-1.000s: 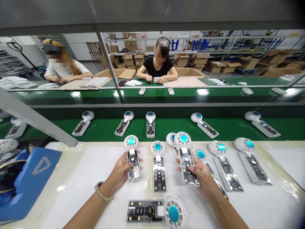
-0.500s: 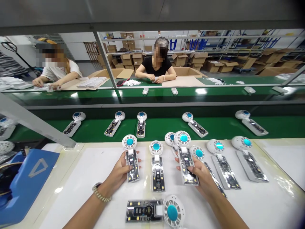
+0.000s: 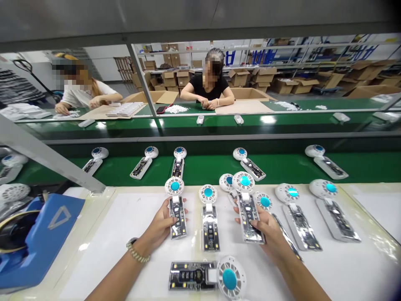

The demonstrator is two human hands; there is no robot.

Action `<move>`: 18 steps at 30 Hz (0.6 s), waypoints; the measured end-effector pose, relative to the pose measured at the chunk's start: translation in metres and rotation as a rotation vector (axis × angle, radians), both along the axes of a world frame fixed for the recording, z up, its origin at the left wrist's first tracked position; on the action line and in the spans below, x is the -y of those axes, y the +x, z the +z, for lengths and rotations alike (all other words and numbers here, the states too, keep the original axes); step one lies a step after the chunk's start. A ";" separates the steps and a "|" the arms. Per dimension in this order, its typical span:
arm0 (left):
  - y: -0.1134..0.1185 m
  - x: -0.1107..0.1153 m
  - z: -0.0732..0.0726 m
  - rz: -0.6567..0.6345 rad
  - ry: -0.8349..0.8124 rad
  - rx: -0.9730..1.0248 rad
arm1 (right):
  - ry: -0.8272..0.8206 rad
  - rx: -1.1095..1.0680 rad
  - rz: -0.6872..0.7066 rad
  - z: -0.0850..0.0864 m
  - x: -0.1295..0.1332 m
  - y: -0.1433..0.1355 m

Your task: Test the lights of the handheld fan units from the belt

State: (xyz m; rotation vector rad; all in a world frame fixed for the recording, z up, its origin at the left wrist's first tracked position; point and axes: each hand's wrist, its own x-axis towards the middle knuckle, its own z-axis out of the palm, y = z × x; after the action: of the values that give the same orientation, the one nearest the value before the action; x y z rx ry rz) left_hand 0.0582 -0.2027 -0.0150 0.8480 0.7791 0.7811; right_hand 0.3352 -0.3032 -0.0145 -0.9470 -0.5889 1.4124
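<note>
My left hand (image 3: 161, 223) is closed around the body of a small handheld fan (image 3: 178, 217), its thumb on the dark circuit-board face. This fan has a round white vented head with a blue centre and a clear-covered body. A matching fan (image 3: 249, 221) is gripped in my right hand (image 3: 269, 230), thumb on its face, with fingers around the far side. Between my hands another fan (image 3: 211, 228) lies face up on the white table. Closer to me, one more fan (image 3: 194, 276) lies sideways, head to the right.
Several more fans (image 3: 302, 228) lie at the right, some partly hidden by my right hand. A green conveyor belt (image 3: 206, 167) carrying fans runs beyond the table. At left are a blue tape dispenser (image 3: 53, 242) and a slanted metal post (image 3: 56, 154). Two co-workers (image 3: 208, 88) sit opposite.
Fans on the near belt have slid left, while white parts on the far belt have moved right. My view has shifted slightly. Both hands keep their fans in nearly the same pose.
</note>
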 end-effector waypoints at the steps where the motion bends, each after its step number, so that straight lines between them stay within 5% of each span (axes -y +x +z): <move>1: 0.000 0.000 -0.001 0.006 0.006 0.011 | -0.004 0.007 0.001 -0.001 0.000 0.001; 18: -0.001 0.002 -0.002 0.028 0.005 0.010 | -0.041 0.001 0.010 -0.004 0.001 0.005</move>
State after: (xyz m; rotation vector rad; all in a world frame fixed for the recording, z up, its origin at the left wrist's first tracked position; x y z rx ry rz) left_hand 0.0577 -0.2044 -0.0166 0.8383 0.7820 0.8113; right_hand 0.3398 -0.3044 -0.0184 -0.9785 -0.5680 1.4379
